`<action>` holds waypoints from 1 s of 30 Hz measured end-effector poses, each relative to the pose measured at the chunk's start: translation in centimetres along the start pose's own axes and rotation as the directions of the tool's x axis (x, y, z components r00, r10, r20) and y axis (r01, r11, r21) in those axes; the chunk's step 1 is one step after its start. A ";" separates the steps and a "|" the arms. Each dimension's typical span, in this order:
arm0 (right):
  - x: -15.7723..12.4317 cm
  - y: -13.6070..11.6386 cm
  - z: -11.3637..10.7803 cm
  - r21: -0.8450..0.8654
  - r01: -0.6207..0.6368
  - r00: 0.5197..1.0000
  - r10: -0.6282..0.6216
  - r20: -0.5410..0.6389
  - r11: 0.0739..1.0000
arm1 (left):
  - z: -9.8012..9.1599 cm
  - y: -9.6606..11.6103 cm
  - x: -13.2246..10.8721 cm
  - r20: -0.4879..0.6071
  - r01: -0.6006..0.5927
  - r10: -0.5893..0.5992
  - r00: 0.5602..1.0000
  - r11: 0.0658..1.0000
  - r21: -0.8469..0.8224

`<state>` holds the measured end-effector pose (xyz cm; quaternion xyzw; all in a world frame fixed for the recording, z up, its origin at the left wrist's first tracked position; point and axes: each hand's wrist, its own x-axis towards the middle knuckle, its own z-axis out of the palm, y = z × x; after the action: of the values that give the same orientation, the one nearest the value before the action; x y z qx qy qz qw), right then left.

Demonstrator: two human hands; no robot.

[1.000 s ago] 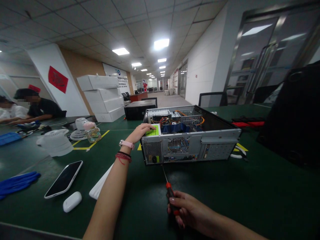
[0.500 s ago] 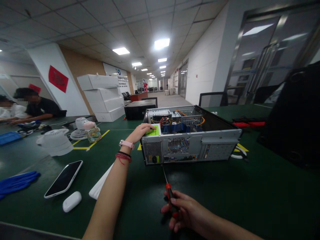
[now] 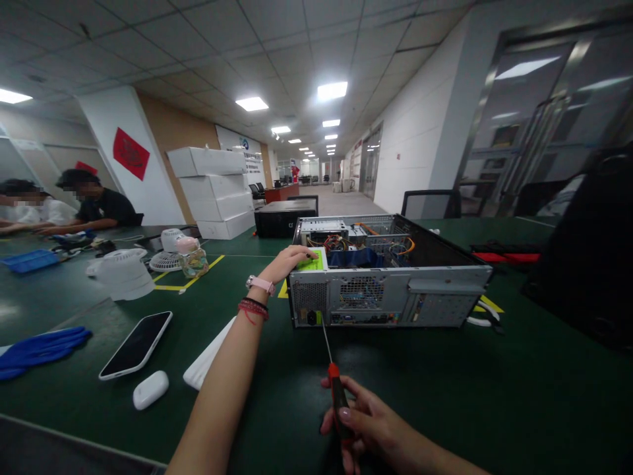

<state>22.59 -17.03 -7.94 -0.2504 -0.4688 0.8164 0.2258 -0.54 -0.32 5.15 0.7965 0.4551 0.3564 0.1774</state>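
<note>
An open desktop computer case [image 3: 376, 300] lies on its side, its rear panel facing me and its top uncovered. Inside, coloured cables and a blue ribbon cable show. My left hand [image 3: 291, 259] lies flat, fingers stretched out, on the power supply [image 3: 316, 262] with a bright green label at the case's near left corner. Below and to the right, my right hand [image 3: 368, 419] grips the red-and-black handle of a screwdriver [image 3: 337, 389]. Its thin shaft points up to the rear panel's lower edge, beside the power socket [image 3: 313, 318]. Whether the tip touches a screw is too small to tell.
Left on the green table [image 3: 277, 402] are a phone [image 3: 137, 345], a white earbud case [image 3: 151, 390], a blue glove [image 3: 47, 349] and a white fan [image 3: 167, 262]. A black bag [image 3: 588, 264] stands right. Two people sit far left; white boxes [image 3: 212, 191] stand behind.
The view has turned slightly left, so the scene sits further right. The screwdriver tip has risen a little against the rear panel, and my right fingers have shifted on the handle.
</note>
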 end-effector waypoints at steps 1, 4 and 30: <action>0.2 -0.1 0.2 -0.015 0.051 0.999 -0.051 -0.013 0.999 | 0.0 0.1 0.0 -0.001 0.002 -0.002 1.000 1.000 0.005; 1.3 -0.4 0.9 -0.049 0.163 0.987 -0.164 -0.006 0.985 | 0.0 0.3 0.0 0.001 0.003 -0.003 1.000 1.000 0.010; 6.5 -1.4 3.8 0.014 0.220 0.944 -0.217 0.248 0.975 | 0.1 -0.2 -0.1 -0.011 -0.018 0.018 1.000 0.999 0.033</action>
<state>15.44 -14.92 -6.33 -0.0945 -0.5236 0.8081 0.2528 -0.60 -0.28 4.99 0.8014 0.4548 0.3548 0.1584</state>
